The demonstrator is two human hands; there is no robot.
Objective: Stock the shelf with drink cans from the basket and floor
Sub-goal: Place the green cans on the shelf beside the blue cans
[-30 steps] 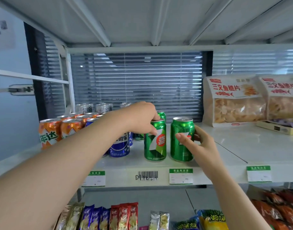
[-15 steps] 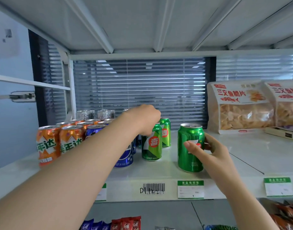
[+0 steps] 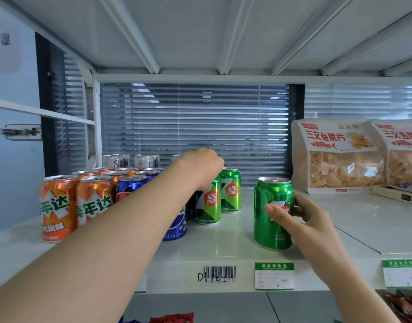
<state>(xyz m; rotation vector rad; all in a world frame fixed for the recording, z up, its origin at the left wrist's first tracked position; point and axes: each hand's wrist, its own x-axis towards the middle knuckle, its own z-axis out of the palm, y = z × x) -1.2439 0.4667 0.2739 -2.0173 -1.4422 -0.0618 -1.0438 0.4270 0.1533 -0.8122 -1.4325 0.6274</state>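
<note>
My left hand (image 3: 201, 167) reaches deep over the white shelf (image 3: 223, 241) and grips the top of a green can (image 3: 208, 201), which stands tilted a little, right in front of another green can (image 3: 230, 190). My right hand (image 3: 300, 220) holds a third green can (image 3: 272, 213) upright near the shelf's front edge, thumb across its label and fingers behind it. Left of my arm stand blue cans (image 3: 130, 187), orange cans (image 3: 58, 206) and silver cans (image 3: 117, 160) in rows.
Two bags of chips (image 3: 335, 157) stand at the back right, with a flat box (image 3: 396, 194) beside them. Price tags (image 3: 273, 276) and a barcode label (image 3: 219, 273) line the shelf edge. Snack packets (image 3: 174, 318) lie on the shelf below. Window blinds (image 3: 195, 122) close the back.
My left hand has pushed its green can back toward the rear green can. My right hand keeps its can standing near the front edge. The camera has come closer to the shelf.
</note>
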